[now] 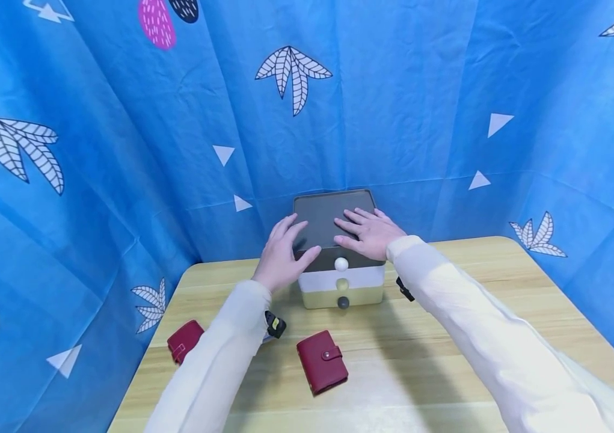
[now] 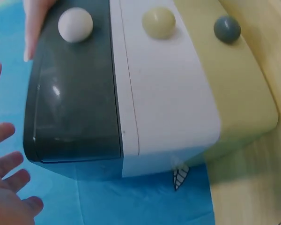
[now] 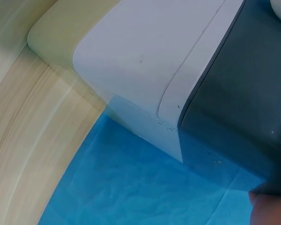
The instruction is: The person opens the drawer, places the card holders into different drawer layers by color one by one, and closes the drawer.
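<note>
A small three-tier drawer box (image 1: 361, 278) stands at the back of the table, with a dark grey top tier, a white middle and a pale yellow bottom. Each drawer front has a round knob: white (image 2: 75, 25), yellow (image 2: 158, 22) and dark grey (image 2: 227, 29). My right hand (image 1: 370, 234) lies over the right part of the grey top (image 1: 320, 210), its fingers spread. On the box's left side is my left hand (image 1: 279, 257), fingers extended and thumb apart; in the left wrist view its fingertips (image 2: 16, 180) show beside the grey tier, with a gap between.
A dark red snap-closure wallet (image 1: 322, 362) lies on the wooden table (image 1: 393, 391) in front of the box. Another red wallet (image 1: 184, 338) lies at the left, partly behind the left sleeve. A blue patterned curtain (image 1: 404, 120) hangs behind the table and along both sides.
</note>
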Available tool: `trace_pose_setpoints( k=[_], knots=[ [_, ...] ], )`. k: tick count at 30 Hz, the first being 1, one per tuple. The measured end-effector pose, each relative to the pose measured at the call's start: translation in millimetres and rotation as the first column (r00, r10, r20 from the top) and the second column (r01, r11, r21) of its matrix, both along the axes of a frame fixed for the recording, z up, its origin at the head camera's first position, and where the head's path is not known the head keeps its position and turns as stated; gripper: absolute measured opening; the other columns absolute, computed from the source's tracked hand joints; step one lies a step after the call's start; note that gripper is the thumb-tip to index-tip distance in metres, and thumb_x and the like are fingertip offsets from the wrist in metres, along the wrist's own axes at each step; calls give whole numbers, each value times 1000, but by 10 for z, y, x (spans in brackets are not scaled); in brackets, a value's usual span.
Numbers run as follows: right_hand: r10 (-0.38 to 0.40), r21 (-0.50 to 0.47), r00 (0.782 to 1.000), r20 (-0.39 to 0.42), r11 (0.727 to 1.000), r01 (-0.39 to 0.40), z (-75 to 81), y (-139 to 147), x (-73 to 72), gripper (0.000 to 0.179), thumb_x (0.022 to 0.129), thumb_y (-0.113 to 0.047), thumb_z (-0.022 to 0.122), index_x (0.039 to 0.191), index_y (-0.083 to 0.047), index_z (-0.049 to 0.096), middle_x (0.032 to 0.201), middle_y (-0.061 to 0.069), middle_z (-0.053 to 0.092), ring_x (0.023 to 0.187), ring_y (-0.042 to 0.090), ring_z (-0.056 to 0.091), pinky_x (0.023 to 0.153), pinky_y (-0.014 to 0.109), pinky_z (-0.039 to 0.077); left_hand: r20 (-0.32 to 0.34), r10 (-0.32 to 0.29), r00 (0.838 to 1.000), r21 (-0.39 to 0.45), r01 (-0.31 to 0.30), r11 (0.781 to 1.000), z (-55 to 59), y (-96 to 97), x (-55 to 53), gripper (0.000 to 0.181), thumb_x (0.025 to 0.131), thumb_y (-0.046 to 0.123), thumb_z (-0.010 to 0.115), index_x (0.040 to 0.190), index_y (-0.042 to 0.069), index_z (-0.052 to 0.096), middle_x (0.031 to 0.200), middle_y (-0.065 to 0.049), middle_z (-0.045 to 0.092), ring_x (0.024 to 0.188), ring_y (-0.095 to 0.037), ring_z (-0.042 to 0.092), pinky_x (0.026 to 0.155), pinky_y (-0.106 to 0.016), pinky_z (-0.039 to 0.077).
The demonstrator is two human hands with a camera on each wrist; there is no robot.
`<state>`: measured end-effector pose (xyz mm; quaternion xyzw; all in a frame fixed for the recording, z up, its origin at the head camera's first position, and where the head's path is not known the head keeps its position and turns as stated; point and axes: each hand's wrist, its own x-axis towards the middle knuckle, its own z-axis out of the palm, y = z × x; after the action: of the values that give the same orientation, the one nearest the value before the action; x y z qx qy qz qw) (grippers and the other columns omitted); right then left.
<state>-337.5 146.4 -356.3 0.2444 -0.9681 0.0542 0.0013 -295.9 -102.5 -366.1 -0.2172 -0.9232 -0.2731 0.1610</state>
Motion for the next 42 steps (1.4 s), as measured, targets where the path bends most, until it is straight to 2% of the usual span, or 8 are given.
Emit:
trace_pose_setpoints(
  k=[7,13,20,25,28,33,38,42],
  knots=[
    [-7,3,1000,1,1000,7,9,-1,1,79,88,-79,12,153,-36,21,159,-3,16,147,20,8,116,50,0,-148,46,988,176,-19,984,-109,-24,262,55,92,47,59,135,13,54,148,-4,39,139,-20,27,109,-48,31],
    [-9,-4,1000,1,1000,9,16,8,-17,76,90,-77,15,153,-34,21,159,-3,17,147,21,9,116,51,1,-229,68,971,389,27,921,-282,47,437,41,92,29,64,122,2,62,126,-10,58,118,-23,50,95,-45,44],
    [-5,-15,1000,-5,1000,5,20,14,-18,76,90,-76,16,153,-34,22,159,-2,18,147,21,10,116,51,2,-34,17,999,565,6,825,-567,258,604,31,93,20,65,116,-1,63,98,-7,67,86,-18,62,74,-34,53],
    [-3,-21,1000,-12,1000,3,17,18,-19,77,89,-77,15,152,-34,24,159,-3,19,146,21,11,116,50,3,165,-21,986,680,-98,727,-732,417,674,28,94,20,64,112,-1,65,91,-6,67,82,-19,63,72,-26,52],
    [-6,-24,1000,-12,1000,6,9,22,-16,77,89,-78,15,152,-35,24,159,-3,19,146,21,12,116,50,3,322,-108,941,772,-195,606,-807,503,694,32,96,21,61,115,-5,61,88,-6,65,80,-19,62,72,-29,53],
    [0,-28,1000,-14,1000,0,-1,13,-7,77,89,-77,16,152,-34,24,159,-2,19,146,21,12,116,51,3,492,-277,826,842,-369,394,-921,613,676,36,99,20,54,119,-10,52,90,-8,61,74,-16,61,68,-27,54],
    [-1,-35,1000,-19,999,0,-5,-4,-3,76,90,-76,17,152,-34,25,159,-2,19,146,21,12,116,51,3,552,-381,742,834,-480,273,-1046,710,624,40,99,23,53,121,-9,49,95,-14,61,72,-16,61,69,-24,54],
    [0,-36,1000,-18,999,0,-16,-13,-7,76,90,-76,17,152,-34,25,159,-2,19,146,22,12,116,51,2,563,-445,696,821,-536,199,-1124,777,600,42,99,28,52,120,-8,50,100,-16,62,79,-19,62,76,-28,54]
  ],
)
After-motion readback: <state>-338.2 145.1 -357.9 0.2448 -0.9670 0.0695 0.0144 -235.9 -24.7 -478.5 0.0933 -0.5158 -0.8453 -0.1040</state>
